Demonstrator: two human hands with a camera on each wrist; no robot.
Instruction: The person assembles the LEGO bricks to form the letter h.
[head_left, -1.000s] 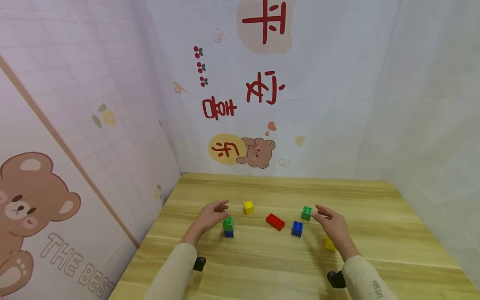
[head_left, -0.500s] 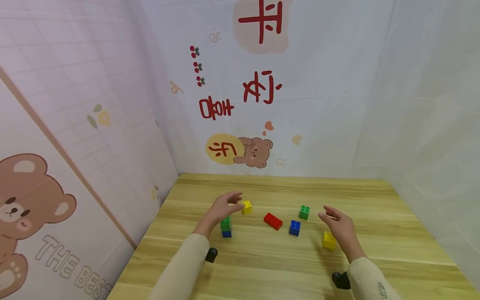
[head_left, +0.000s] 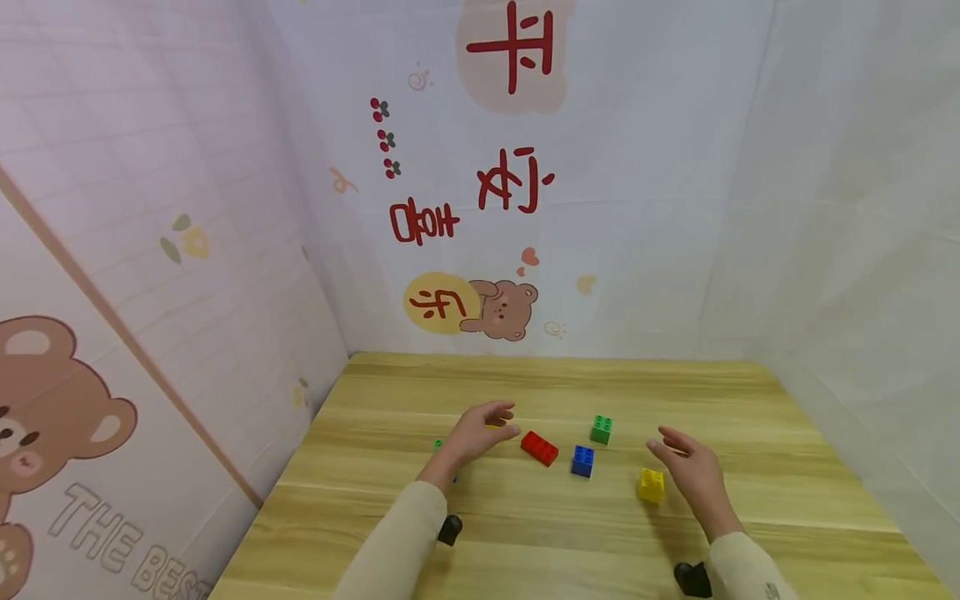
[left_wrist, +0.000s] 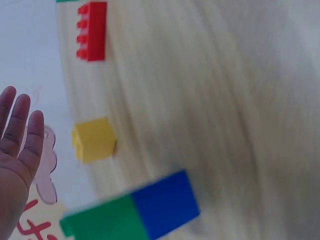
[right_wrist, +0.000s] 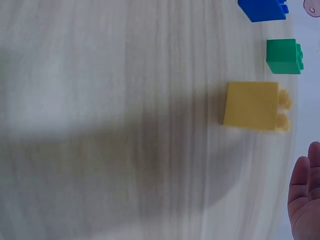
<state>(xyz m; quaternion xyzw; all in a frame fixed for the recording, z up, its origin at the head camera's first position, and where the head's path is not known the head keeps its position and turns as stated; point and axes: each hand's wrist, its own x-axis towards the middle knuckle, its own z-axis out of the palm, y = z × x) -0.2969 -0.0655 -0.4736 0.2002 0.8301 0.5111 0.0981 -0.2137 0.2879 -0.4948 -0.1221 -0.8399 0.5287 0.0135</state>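
My left hand (head_left: 483, 432) is held over the table left of the red brick (head_left: 539, 448), fingers relaxed around nothing. Behind it a yellow brick (left_wrist: 94, 140) is mostly hidden in the head view. A green brick (left_wrist: 107, 220) joined to a blue brick (left_wrist: 167, 204) stands under the left wrist, largely covered in the head view. My right hand (head_left: 692, 473) hovers beside another yellow brick (head_left: 651, 485), thumb and fingers apart and holding nothing. A second blue brick (head_left: 582, 461) and a second green brick (head_left: 602, 429) sit between the hands, studs up.
The wooden table (head_left: 555, 542) meets a white printed cloth (head_left: 637, 208) at its back edge. More cloth hangs along the left and right sides. A black wrist mount (head_left: 450, 529) hangs below the left sleeve, another mount (head_left: 692, 579) below the right.
My left hand has moved right, from beside the green and blue stack past the yellow brick toward the red one. My right hand has drawn away from the green brick, slightly right and nearer.
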